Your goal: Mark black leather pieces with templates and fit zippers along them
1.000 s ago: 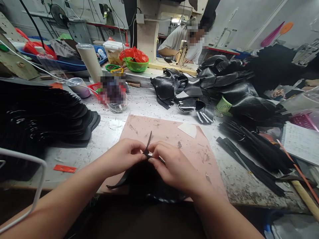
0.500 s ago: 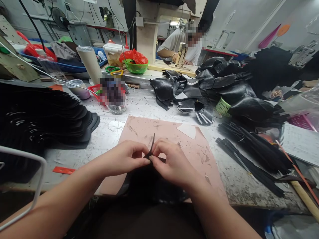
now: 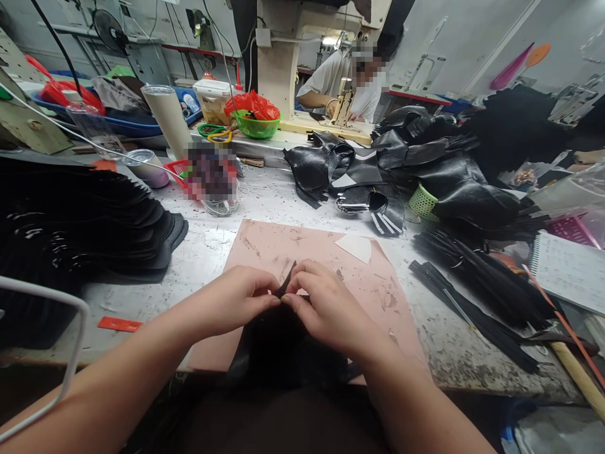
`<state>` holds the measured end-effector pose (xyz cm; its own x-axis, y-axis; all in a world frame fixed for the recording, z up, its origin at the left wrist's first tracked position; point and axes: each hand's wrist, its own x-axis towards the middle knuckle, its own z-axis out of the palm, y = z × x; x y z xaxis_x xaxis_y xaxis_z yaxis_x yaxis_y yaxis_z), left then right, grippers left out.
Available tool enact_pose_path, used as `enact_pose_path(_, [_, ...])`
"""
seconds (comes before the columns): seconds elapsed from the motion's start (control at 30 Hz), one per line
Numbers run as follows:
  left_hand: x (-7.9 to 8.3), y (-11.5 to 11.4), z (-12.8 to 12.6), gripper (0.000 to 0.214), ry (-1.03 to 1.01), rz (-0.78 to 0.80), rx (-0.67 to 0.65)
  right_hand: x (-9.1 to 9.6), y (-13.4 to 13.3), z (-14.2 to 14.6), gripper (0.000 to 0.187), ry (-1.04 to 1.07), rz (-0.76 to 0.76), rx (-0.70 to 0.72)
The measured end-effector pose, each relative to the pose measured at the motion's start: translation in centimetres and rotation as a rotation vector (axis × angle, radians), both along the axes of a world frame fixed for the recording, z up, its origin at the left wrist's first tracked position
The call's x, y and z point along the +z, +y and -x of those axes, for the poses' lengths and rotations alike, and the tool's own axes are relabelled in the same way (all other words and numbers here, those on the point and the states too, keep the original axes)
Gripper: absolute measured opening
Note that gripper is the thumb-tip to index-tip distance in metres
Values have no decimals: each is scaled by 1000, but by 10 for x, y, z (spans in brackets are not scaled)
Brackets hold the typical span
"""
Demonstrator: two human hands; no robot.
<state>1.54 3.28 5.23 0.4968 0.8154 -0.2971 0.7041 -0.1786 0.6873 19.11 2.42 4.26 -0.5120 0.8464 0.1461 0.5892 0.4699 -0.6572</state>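
Observation:
My left hand point(image 3: 248, 291) and my right hand point(image 3: 319, 301) meet over a pinkish sheet point(image 3: 368, 315) at the bench's front edge. Both pinch the top edge of a black leather piece point(image 3: 288, 347), thumbs nearly touching. A narrow dark strip of it sticks up between the fingers. The rest of the piece hangs down toward my lap, its lower part merging with my dark clothing. My fingertips hide exactly how the edge is folded. A white paper scrap point(image 3: 354, 248) lies on the sheet beyond my right hand.
Stacked black pieces point(image 3: 94, 221) stand at left, near a red strip point(image 3: 119, 324). Black leather parts point(image 3: 340, 167) and zipper-like strips point(image 3: 477, 284) lie at right, beside a notebook point(image 3: 567, 271) and a wooden handle point(image 3: 579, 375). Behind, a person works at a sewing machine point(image 3: 343, 113).
Both hands still pinch the edge, having shifted very slightly. The upright strip between them leans more to the right and shows shorter and wider. The hanging leather has shifted a little.

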Motion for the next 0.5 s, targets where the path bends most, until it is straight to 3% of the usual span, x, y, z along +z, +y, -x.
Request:
enact_pose_path(0.3, [0, -1, -1, 19, -43, 26, 24, 1, -2, 3, 10, -45, -13, -70])
enact_pose_path(0.5, [4, 0, -5, 17, -53, -16, -72, 3, -1, 4, 13, -75, -21, -80])
